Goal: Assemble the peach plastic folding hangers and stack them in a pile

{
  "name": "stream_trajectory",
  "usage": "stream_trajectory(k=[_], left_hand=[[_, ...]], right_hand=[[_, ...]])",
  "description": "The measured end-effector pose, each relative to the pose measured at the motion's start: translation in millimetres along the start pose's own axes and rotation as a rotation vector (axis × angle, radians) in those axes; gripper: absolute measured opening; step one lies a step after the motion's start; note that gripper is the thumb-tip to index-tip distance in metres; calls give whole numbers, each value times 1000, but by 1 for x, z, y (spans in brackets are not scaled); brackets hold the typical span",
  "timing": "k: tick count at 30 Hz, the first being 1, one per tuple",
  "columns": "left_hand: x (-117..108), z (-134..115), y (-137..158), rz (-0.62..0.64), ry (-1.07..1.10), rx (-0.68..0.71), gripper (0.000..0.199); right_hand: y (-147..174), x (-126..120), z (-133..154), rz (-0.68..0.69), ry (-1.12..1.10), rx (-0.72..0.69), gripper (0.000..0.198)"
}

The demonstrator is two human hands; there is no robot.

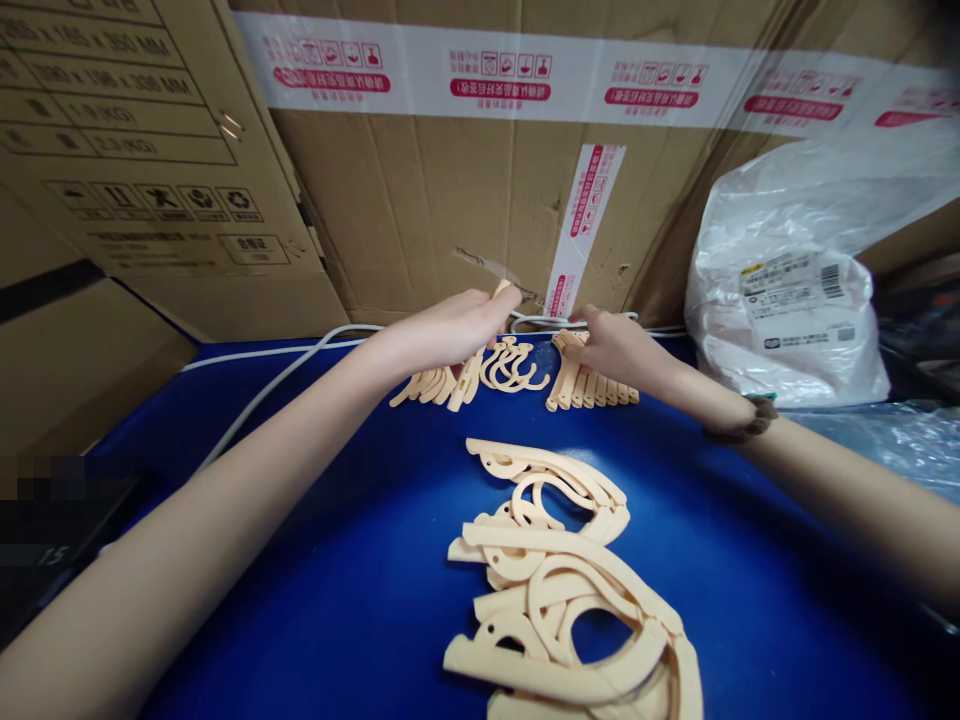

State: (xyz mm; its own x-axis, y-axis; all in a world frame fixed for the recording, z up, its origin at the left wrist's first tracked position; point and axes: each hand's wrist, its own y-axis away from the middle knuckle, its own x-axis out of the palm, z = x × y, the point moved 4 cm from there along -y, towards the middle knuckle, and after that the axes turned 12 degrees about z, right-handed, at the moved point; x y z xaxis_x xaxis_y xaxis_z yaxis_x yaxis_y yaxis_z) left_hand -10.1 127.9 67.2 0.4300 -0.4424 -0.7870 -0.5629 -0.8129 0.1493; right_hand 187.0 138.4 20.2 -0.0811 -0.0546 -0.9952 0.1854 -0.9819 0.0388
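My left hand [469,325] is closed at the back of the blue table, and a small cream plastic end pokes out by its fingertips; most of that hanger piece is hidden. Below it lie cream hanger arms [431,387] and a cluster of loose hanger hooks [514,368]. My right hand [611,345] reaches over a neat row of cream hanger arms [596,390], thumb and forefinger pinched at the upper end of the leftmost ones. Nearer to me, several folding hangers [577,560] with hooks folded in lie overlapped in a pile.
Cardboard boxes [420,190] with printed tape wall off the back and left. A white cable [277,390] runs along the table's rear edge. On the right stands a clear plastic bag with a label [795,300]. A dark device [60,550] sits at the left edge.
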Motion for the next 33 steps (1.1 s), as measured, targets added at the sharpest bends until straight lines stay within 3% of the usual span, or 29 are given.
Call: stream_trajectory(k=[16,21,24,26,28,30,33], left_hand=[[2,1,-2,11,4,18,45],[1,4,-4,-53,129,37,43],[6,1,-4,-47,305,37,53],[11,-6,-3,-22,398,45,53],[13,-16,0,-29,459,57,44],[12,-24,4,-58,508,66,35],[5,-33,10,-107,548,100,30]], right_hand=[[-2,0,3,-10,2,4,43],[1,-11,4,-81,-64,10,37],[10,-23,16,-82,-345,-115,42],[19,-28,30,34,-730,-282,55],[29,-32,43,175,-1004,-410,52],[34,-37,47,207,-1112,-470,40],[33,-46,39,138,-1106,-493,32]])
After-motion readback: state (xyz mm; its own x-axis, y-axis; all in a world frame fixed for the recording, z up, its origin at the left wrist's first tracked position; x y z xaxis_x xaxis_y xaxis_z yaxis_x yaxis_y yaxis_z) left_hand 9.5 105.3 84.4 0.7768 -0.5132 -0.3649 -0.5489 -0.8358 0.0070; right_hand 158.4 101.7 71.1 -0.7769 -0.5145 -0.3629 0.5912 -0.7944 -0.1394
